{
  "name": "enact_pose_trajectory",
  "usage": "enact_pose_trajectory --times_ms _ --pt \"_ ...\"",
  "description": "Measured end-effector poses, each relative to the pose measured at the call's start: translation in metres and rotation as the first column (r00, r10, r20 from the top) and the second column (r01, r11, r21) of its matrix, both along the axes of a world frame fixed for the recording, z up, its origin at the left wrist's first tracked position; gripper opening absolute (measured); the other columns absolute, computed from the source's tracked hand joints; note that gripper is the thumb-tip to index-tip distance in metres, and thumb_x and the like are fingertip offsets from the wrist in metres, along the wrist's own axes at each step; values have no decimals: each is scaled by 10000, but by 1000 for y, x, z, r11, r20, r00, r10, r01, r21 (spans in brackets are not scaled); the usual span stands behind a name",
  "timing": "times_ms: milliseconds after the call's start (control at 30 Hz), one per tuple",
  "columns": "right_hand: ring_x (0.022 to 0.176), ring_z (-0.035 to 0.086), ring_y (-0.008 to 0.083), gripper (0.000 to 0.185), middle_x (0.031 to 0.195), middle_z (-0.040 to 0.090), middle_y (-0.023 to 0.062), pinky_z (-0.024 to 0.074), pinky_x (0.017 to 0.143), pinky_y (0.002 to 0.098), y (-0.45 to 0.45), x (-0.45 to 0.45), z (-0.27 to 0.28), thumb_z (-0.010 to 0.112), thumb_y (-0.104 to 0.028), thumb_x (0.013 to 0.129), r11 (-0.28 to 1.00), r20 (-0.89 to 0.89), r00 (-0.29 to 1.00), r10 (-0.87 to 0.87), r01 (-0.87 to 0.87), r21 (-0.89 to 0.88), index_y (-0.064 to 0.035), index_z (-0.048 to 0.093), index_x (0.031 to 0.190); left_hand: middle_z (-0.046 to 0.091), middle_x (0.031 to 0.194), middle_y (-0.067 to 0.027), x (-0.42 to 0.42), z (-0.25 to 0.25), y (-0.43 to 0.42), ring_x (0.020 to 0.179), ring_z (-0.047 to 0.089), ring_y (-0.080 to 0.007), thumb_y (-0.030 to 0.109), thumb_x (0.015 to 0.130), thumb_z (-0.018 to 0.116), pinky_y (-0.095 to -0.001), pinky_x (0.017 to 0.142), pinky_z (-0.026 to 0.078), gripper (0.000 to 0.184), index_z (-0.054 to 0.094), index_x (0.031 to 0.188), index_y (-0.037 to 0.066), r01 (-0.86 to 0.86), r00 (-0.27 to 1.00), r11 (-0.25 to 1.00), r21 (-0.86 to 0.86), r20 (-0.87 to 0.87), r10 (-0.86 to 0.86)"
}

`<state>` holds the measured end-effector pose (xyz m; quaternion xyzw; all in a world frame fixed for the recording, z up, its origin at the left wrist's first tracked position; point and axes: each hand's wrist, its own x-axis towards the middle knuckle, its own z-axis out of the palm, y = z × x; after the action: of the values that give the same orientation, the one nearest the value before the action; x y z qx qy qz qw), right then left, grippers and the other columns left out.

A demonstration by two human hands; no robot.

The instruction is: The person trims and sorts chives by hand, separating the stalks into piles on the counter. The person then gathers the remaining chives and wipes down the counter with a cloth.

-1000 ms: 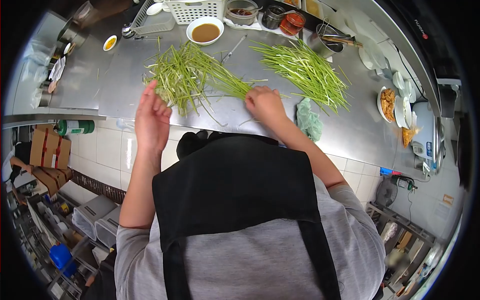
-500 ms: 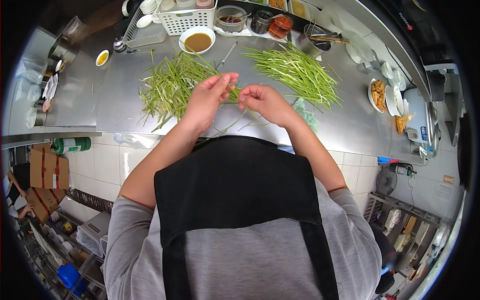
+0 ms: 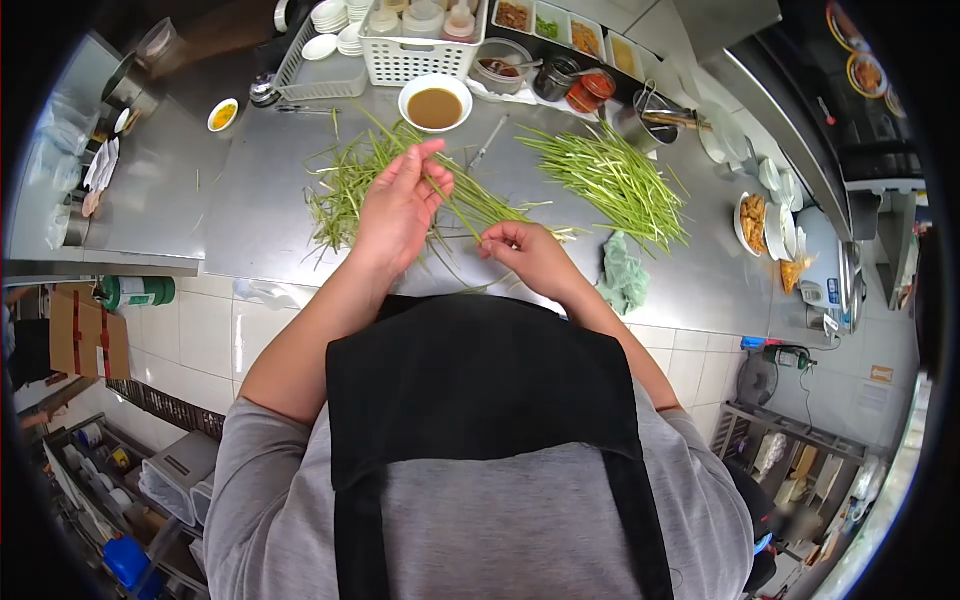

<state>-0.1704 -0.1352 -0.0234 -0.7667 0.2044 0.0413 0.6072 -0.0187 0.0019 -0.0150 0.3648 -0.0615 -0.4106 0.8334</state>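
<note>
A long thin green stalk (image 3: 461, 213), like a chive stem, stretches between my two hands. My left hand (image 3: 396, 208) has its fingers curled around the upper part, with the thumb raised. Pinched between the thumb and fingers of my right hand (image 3: 527, 258) is the lower end. Under and behind my left hand lies a messy heap of green stalks (image 3: 335, 190), some with pale ends. To the right, a neater pile of straight green stalks (image 3: 610, 182) rests on the steel counter. A slim pale tool (image 3: 489, 140) lies between the piles, its kind unclear.
A bowl of brown sauce (image 3: 436, 106) stands behind the heap, near a white basket of bottles (image 3: 420, 62). A crumpled green cloth or bag (image 3: 624, 273) is at the counter's front edge. A small yellow-filled dish (image 3: 223, 115) sits left; a bowl of brown food (image 3: 752, 224) right.
My hands have moved apart, the left up and leftward, the right lower, with a stalk now spanning them. The head view has shifted, so the counter things appear lower and mostly farther right.
</note>
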Motion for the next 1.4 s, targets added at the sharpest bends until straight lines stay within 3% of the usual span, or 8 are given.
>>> enact_pose_trajectory --times_ms 267,400,600,733,800,967,1100,1400 --pt "718 504 76 93 807 575 -20 426 659 250 -2 42 -1 537 -153 933 624 87 732 -675 504 597 -79 592 943 418 689 49 11 2 23 636 428 -67 280 1003 439 -251 693 427 331 547 1166 13 66 998 998 9 -24 -66" --pt "736 551 134 193 797 593 26 439 660 271 -2 81 46 634 -78 838 643 582 781 226 329 -692 -97 628 1030 385 671 53 7 3 37 617 383 -59 270 1010 426 -236 653 390 328 568 1143 6 278 954 950 141 72 -290" --pt "683 575 229 307 805 629 20 480 669 326 -1 127 45 692 -53 720 277 276 647 711 104 -955 -108 642 1018 323 657 64 11 1 55 574 286 -48 257 1012 423 -213 543 284 323 581 1132 2 371 917 898 237 59 -395" --pt "704 585 227 259 826 642 34 491 687 324 18 154 17 680 -49 747 599 468 659 589 32 -800 -74 636 1002 315 651 64 18 -7 70 552 267 -45 257 1008 430 -203 507 256 310 574 1121 7 326 943 915 238 -10 -334" --pt "725 609 233 199 815 650 51 505 698 327 32 166 10 649 -44 782 974 369 913 -173 103 203 -76 636 978 316 650 65 22 -10 76 548 265 -44 257 1007 433 -201 503 253 300 568 1116 13 295 955 926 234 -40 -294" --pt "1201 497 303 508 1311 489 209 416 971 360 46 154 -6 544 -86 894 582 143 873 467 -181 -793 -87 418 1386 384 723 49 43 -11 76 622 321 -53 254 1013 414 -208 572 314 269 529 1144 48 -209 978 978 -7 -5 209" --pt "974 618 247 422 1111 623 166 472 866 328 68 134 13 562 -166 905 977 145 968 206 -196 -79 -76 490 1310 464 915 1 42 -9 60 848 428 -81 235 1022 383 -248 808 389 265 501 1182 60 -364 917 930 -58 156 368" --pt "694 647 182 158 777 679 83 492 676 308 -9 52 17 542 -117 908 891 13 995 100 -84 -445 -56 666 986 526 1096 -56 23 -14 28 1034 502 -140 207 1012 393 -321 990 380 328 460 1273 19 -245 927 966 -84 271 259"
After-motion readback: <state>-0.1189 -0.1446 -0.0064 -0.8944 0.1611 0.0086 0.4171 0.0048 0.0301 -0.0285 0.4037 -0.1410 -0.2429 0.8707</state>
